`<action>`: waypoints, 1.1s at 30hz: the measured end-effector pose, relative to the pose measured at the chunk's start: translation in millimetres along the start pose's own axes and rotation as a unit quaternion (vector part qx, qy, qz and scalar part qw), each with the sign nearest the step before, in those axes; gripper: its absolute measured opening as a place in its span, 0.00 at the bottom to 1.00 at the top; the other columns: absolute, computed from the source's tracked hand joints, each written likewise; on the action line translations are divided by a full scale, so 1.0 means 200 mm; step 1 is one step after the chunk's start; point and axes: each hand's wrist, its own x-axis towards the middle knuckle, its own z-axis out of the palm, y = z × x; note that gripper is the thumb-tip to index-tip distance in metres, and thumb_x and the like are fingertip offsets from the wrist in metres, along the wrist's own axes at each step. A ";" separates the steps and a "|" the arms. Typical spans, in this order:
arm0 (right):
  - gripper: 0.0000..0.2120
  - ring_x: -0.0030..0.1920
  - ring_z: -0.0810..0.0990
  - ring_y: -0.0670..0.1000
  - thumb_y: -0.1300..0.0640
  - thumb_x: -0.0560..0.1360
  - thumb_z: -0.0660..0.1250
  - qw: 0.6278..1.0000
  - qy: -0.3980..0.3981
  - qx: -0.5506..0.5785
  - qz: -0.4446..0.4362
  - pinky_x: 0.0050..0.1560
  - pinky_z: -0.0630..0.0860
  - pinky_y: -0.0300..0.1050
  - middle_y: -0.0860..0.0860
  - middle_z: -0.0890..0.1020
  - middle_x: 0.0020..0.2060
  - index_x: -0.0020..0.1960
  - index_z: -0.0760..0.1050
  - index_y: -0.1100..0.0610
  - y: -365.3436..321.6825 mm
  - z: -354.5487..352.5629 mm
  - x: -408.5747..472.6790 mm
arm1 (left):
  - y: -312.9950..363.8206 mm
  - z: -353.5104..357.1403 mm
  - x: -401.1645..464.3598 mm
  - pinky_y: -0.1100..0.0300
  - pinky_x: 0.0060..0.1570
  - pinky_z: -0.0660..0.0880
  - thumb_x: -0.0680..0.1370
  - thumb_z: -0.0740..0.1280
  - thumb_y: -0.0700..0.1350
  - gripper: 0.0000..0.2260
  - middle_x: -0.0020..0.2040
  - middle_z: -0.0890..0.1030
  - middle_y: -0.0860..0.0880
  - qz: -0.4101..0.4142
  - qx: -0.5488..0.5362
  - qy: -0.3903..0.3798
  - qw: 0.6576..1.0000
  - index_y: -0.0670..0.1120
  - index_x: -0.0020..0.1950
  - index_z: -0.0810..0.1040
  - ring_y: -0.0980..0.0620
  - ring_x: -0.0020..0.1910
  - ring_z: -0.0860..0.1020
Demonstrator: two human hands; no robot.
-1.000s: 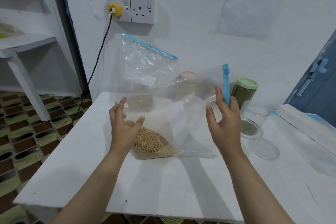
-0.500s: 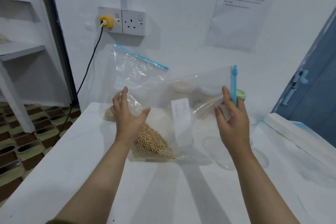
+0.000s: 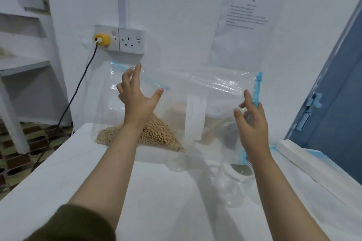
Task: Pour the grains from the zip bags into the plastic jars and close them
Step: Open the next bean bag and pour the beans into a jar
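The left hand, fingers spread wide, presses flat against the clear zip bag in mid-frame. The right hand pinches the bag's blue zip edge at centre right. The bag hangs stretched between them above the white counter, its grains heaped in the lower left corner. An empty plastic jar stands below the right hand. A wall socket sits upper left.
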 end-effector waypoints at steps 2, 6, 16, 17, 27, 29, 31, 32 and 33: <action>0.24 0.39 0.72 0.37 0.58 0.81 0.64 1.000 -0.002 0.022 0.012 0.47 0.71 0.26 0.45 0.72 0.49 0.76 0.65 0.47 0.03 -0.01 -0.01 | 0.03 0.02 0.01 0.55 0.65 0.56 0.73 0.75 0.54 0.36 0.72 0.63 0.50 0.006 0.001 0.001 1.000 0.52 0.77 0.63 0.51 0.67 0.59; 0.24 0.39 0.72 0.38 0.60 0.81 0.63 0.999 0.002 0.045 0.027 0.47 0.71 0.27 0.45 0.71 0.49 0.76 0.66 0.46 0.09 -0.02 -0.03 | 0.08 0.04 0.01 0.56 0.65 0.54 0.73 0.75 0.54 0.35 0.72 0.63 0.50 0.024 0.012 0.000 1.000 0.53 0.77 0.63 0.54 0.66 0.58; 0.25 0.42 0.72 0.37 0.62 0.81 0.63 0.996 0.025 0.087 0.023 0.50 0.72 0.29 0.47 0.71 0.50 0.75 0.66 0.45 0.18 -0.05 -0.04 | 0.17 0.08 0.02 0.48 0.68 0.61 0.73 0.75 0.56 0.34 0.70 0.66 0.50 0.057 0.023 0.017 0.998 0.53 0.75 0.66 0.53 0.65 0.60; 0.26 0.42 0.71 0.38 0.62 0.81 0.63 0.996 0.034 0.082 0.023 0.50 0.72 0.29 0.47 0.70 0.50 0.75 0.65 0.44 0.18 -0.05 -0.04 | 0.18 0.09 0.02 0.46 0.68 0.62 0.73 0.74 0.56 0.34 0.70 0.67 0.50 0.061 0.020 0.017 0.998 0.53 0.75 0.67 0.51 0.66 0.61; 0.28 0.43 0.71 0.41 0.64 0.80 0.64 0.994 0.066 0.087 0.029 0.50 0.73 0.28 0.50 0.70 0.50 0.76 0.65 0.45 0.21 -0.06 -0.09 | 0.26 0.13 0.01 0.43 0.64 0.67 0.71 0.70 0.62 0.34 0.69 0.68 0.50 0.083 0.016 0.023 0.996 0.54 0.75 0.67 0.49 0.64 0.62; 0.28 0.42 0.71 0.39 0.64 0.80 0.63 0.994 0.069 0.086 0.028 0.50 0.73 0.29 0.51 0.70 0.51 0.76 0.65 0.45 0.22 -0.06 -0.09 | 0.27 0.13 0.01 0.43 0.64 0.67 0.71 0.70 0.61 0.33 0.69 0.68 0.50 0.080 0.017 0.026 0.996 0.53 0.75 0.68 0.48 0.65 0.63; 0.28 0.45 0.72 0.39 0.64 0.80 0.63 0.994 0.072 0.083 0.024 0.53 0.73 0.30 0.51 0.70 0.51 0.76 0.65 0.44 0.22 -0.06 -0.09 | 0.28 0.13 0.01 0.47 0.64 0.66 0.71 0.70 0.61 0.33 0.69 0.69 0.50 0.082 0.018 0.027 0.996 0.53 0.74 0.68 0.48 0.65 0.63; 0.28 0.47 0.72 0.38 0.64 0.80 0.63 0.994 0.073 0.084 0.024 0.56 0.73 0.31 0.50 0.71 0.51 0.76 0.65 0.43 0.22 -0.06 -0.09 | 0.28 0.13 0.01 0.50 0.63 0.65 0.71 0.69 0.62 0.34 0.69 0.69 0.50 0.084 0.018 0.029 0.996 0.53 0.74 0.68 0.49 0.64 0.62; 0.28 0.49 0.73 0.39 0.64 0.80 0.63 0.993 0.073 0.086 0.026 0.59 0.73 0.32 0.50 0.71 0.52 0.76 0.65 0.43 0.22 -0.07 -0.09 | 0.29 0.13 0.02 0.52 0.62 0.63 0.71 0.69 0.62 0.34 0.69 0.69 0.50 0.085 0.018 0.029 0.996 0.53 0.74 0.68 0.50 0.64 0.62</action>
